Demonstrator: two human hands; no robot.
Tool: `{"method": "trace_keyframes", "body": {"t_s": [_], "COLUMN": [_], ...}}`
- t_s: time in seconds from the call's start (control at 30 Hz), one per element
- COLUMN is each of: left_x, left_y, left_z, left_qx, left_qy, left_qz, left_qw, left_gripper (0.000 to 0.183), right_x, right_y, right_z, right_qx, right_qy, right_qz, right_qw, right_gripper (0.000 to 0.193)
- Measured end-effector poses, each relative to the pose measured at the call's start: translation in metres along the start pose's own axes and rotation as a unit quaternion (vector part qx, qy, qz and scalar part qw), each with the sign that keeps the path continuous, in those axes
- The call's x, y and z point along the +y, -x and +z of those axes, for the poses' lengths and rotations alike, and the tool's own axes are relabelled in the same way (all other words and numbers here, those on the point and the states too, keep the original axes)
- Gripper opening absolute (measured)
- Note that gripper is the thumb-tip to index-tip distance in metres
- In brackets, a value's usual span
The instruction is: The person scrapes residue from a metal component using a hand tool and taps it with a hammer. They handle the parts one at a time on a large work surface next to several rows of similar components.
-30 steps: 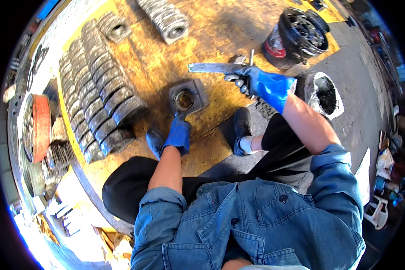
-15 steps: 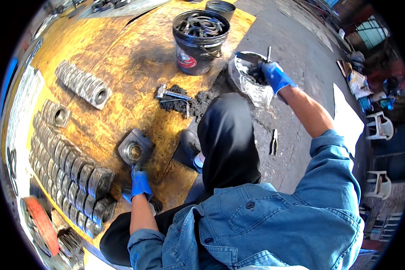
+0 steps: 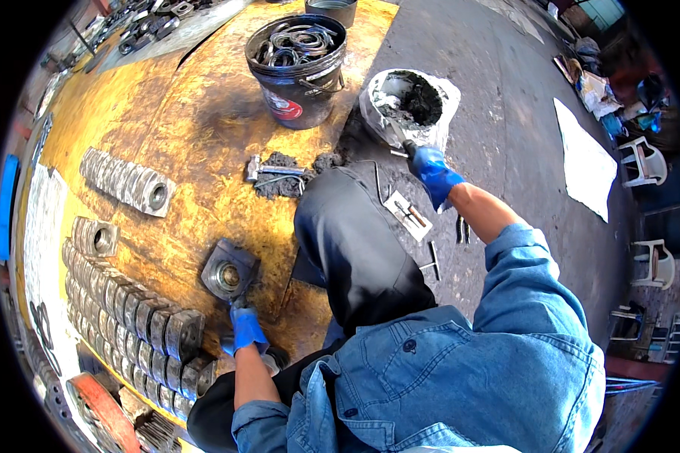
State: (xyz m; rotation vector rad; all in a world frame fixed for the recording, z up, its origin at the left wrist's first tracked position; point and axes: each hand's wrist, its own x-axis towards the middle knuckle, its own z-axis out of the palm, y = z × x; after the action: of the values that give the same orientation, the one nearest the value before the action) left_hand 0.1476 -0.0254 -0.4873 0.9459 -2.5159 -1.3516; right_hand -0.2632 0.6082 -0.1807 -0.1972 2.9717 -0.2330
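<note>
My left hand (image 3: 245, 326), in a blue glove with blackened fingers, is closed on the near edge of a square metal bearing housing (image 3: 221, 260) with a round bore. The housing sits low over the yellow, stained floor sheet. My gloved right hand (image 3: 434, 175) is closed round a tool (image 3: 397, 136) with a light, flat metal end; its exact kind is unclear. That end is at the near rim of a white tub (image 3: 380, 89) lined with clear plastic. Thick black grease (image 3: 419, 104) coats part of the tub's inside.
A black bucket (image 3: 298, 98) full of metal rings stands at the far middle. Near it a hammer (image 3: 276, 171) lies on dark grit. Rows of metal housings (image 3: 147, 321) line the left, with another stack (image 3: 128, 181) beyond. A T-handle tool (image 3: 432, 263) lies right of my knee.
My right hand has drawn back from inside the tub toward me, bringing the tool to its near rim. My left hand still holds the bearing housing. The whole view has shifted.
</note>
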Motion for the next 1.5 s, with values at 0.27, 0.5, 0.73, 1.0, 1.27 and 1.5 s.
{"method": "trace_keyframes", "body": {"t_s": [0.27, 0.5, 0.73, 1.0, 1.27, 1.5], "left_x": [0.025, 0.063, 0.192, 0.176, 0.157, 0.108], "left_y": [0.018, 0.031, 0.080, 0.069, 0.062, 0.082], "left_z": [0.050, 0.026, 0.033, -0.002, 0.022, 0.014], "left_qx": [-0.051, -0.038, -0.064, -0.091, -0.057, -0.027], "left_qy": [-0.027, 0.036, 0.266, -0.195, -0.173, -0.170], "left_qz": [-0.052, -0.071, -0.213, -0.158, -0.093, -0.129], "left_qw": [0.997, 0.996, 0.938, 0.964, 0.979, 0.977], "left_gripper": [0.014, 0.014, 0.014, 0.037, 0.026, 0.023], "right_x": [0.100, 0.132, 0.238, 0.217, 0.002, -0.340], "right_y": [0.026, -0.040, 0.050, 0.040, -0.086, -0.005], "right_z": [-0.002, 0.011, 0.069, 0.018, -0.171, -0.110], "right_qx": [0.052, 0.054, -0.012, 0.023, -0.241, -0.381], "right_qy": [-0.390, -0.871, -0.860, -0.842, -0.736, -0.502], "right_qz": [0.088, 0.319, 0.232, 0.269, -0.161, -0.049], "right_qw": [0.915, 0.369, 0.454, 0.467, 0.612, 0.775], "right_gripper": [0.021, 0.042, 0.025, 0.042, 0.055, 0.046]}}
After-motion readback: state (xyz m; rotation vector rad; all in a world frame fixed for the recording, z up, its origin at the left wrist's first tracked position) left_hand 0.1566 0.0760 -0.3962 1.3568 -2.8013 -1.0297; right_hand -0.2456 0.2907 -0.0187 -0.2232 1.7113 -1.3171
